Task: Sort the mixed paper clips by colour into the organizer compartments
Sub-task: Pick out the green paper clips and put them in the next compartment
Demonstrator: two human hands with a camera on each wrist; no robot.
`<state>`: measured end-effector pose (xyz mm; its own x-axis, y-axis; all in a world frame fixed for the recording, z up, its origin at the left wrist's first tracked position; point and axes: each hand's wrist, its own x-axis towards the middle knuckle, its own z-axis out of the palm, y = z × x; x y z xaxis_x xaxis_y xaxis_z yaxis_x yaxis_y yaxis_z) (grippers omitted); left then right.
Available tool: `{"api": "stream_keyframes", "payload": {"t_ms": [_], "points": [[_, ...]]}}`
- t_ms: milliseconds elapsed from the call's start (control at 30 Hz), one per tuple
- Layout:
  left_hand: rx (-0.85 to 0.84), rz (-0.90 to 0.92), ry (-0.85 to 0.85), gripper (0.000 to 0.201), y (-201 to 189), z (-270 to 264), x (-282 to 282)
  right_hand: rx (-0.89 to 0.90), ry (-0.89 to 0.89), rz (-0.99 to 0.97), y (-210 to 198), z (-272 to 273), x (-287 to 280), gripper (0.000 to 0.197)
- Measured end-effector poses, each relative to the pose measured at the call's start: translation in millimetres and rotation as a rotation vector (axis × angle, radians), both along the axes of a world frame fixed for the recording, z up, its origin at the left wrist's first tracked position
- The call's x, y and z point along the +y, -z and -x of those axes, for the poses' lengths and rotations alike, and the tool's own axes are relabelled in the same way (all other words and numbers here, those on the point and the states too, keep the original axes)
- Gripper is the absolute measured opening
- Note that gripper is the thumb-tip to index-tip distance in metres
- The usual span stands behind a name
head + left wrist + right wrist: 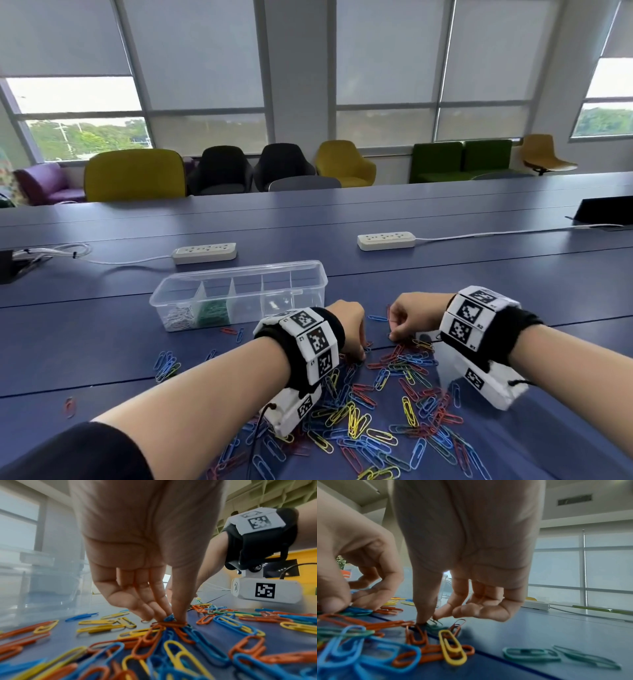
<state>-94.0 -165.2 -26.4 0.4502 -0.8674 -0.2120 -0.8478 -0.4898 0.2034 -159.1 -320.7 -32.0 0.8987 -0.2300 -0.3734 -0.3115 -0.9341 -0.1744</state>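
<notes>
clips: [383, 404] big loose heap of blue, red, yellow and green ones all over the near part of the table [102, 342], with a few strays off to the left
left hand: [349, 329] fingers down in the heap; the left wrist view shows fingertips [164, 609] and thumb pinching a blue clip [169, 618] at the top of a tangle
right hand: [411, 318] at the far edge of the heap, other fingers curled in; thumb and forefinger tips are down on a green clip [435, 625], pinching it as far as I can see
organizer: [239, 294] clear box just past the hands, to the left, lid off, dividers inside; white clips sit in the leftmost slot and green in the next
power strips: [204, 253] two white ones farther back, cables running off sideways
chairs: [135, 174] a row along the windows at the very back, yellow, black, green and purple
</notes>
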Motion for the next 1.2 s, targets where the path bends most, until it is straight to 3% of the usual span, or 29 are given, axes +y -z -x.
{"api": "stream_keyframes", "payload": {"t_ms": [267, 333, 400, 567, 667, 767, 1067, 1200], "points": [[-0.055, 0.065, 0.095, 0.030, 4.9, 1.5, 4.6, -0.205, -0.012, -0.037, -17.6, 15.4, -1.0, 0.021], [-0.062, 0.077, 0.099, 0.020, 7.0, 0.2, 5.0, -0.165, 0.022, -0.088, -22.4, 22.6, -9.3, 0.013], [-0.066, 0.097, 0.078, 0.014, 7.7, -0.3, 5.3, -0.115, 0.067, -0.072, -23.5, 30.2, -20.3, 0.020], [-0.108, 0.064, 0.050, 0.029, 7.6, 2.6, 5.2, -0.042, 0.138, 0.029, -23.3, 44.4, -39.8, 0.025], [-0.113, 0.026, 0.046, 0.030, 7.0, 4.9, 4.1, 0.023, 0.104, 0.077, -14.9, 48.7, -45.6, 0.005], [-0.094, 0.000, 0.045, 0.028, 6.6, 7.0, 3.1, 0.039, 0.077, 0.072, -11.6, 50.6, -50.7, 0.017], [0.026, -0.041, 0.039, 0.025, 3.8, 9.0, 6.3, 0.066, 0.129, -0.001, -6.9, 52.7, -40.1, 0.027], [0.143, 0.086, -0.024, 0.024, -8.3, 0.8, 11.5, -0.127, 0.255, -0.281, -11.3, 57.0, -32.4, 0.027]]}}
